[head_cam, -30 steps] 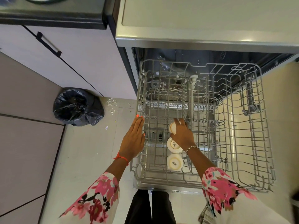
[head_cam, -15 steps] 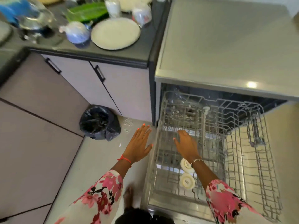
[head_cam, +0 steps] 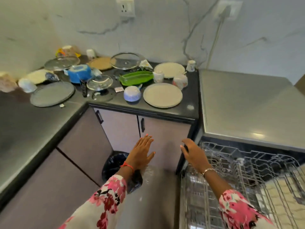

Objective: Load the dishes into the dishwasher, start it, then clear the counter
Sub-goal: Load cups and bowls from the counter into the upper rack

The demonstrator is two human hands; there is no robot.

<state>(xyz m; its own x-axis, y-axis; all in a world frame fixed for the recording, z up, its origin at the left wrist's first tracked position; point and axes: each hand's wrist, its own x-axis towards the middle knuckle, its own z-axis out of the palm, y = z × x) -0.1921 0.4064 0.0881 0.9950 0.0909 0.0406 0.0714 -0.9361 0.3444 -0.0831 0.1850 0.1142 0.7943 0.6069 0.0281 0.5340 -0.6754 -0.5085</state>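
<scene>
Marble-look wall and a dark stone counter (head_cam: 189,103) fill the far side of this kitchen corner. A steel-topped dishwasher (head_cam: 244,104) stands open on the right.

Low in the view, the left hand (head_cam: 142,153) hangs flat in front of a mauve cabinet door (head_cam: 165,129). Its fingers are straight and close together, the thumb spread, and there is nothing in it. The right hand (head_cam: 194,154) hovers at the left edge of the pulled-out grey wire dishwasher rack (head_cam: 272,187), fingers loosely bent, also holding nothing. Beneath the left wrist, a black plastic bin bag (head_cam: 113,164) sits on the floor.

Every dish waiting to be loaded lies up and away from both hands, on the counter above the cabinet. Nearest the front edge is a round beige plate (head_cam: 162,95), lying flat almost straight ahead of the gap between the two hands. Just to its left is a blue-and-white bowl (head_cam: 132,93), seemingly upturned. Behind them lies a green leaf-shaped dish (head_cam: 136,78), its long axis running left to right, roughly along the counter's front edge. A floral cup (head_cam: 179,80) sits off the plate's far right rim.

By my reading, the next reach goes forward and upward. The plate is about equally near to both hands. The left hand is nearer the bowl, and the right is nearer the cup and the rack where everything must go.
</scene>
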